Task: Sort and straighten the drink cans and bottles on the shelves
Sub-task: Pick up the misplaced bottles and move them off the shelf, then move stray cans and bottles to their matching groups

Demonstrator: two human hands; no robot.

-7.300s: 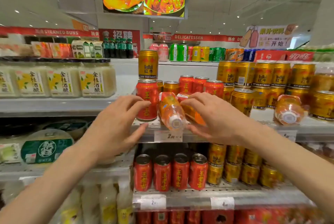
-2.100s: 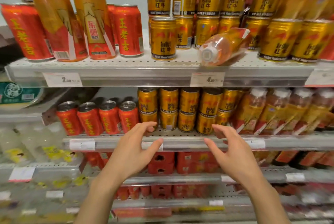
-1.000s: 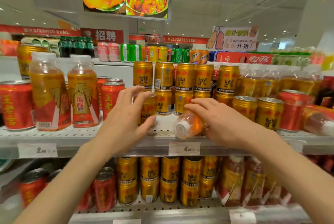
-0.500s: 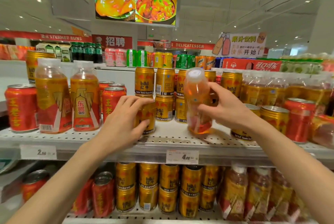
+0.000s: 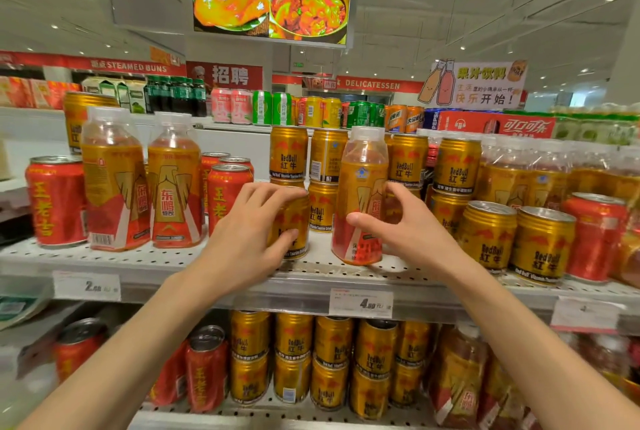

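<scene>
An orange drink bottle with a white cap stands upright on the white perforated shelf, in front of stacked gold Red Bull cans. My right hand wraps its lower half, thumb on the front and fingers behind. My left hand grips a gold Red Bull can standing just left of the bottle, fingers over its top edge and thumb low on its side.
Two more upright orange bottles and red cans stand to the left. Gold cans and a red can crowd the right. The lower shelf holds gold cans and red cans. A price tag hangs on the shelf edge.
The orange bottle, lying on its side a second ago, was lifted by my right hand and now stands upright on the shelf. My left hand stays on the gold can.
</scene>
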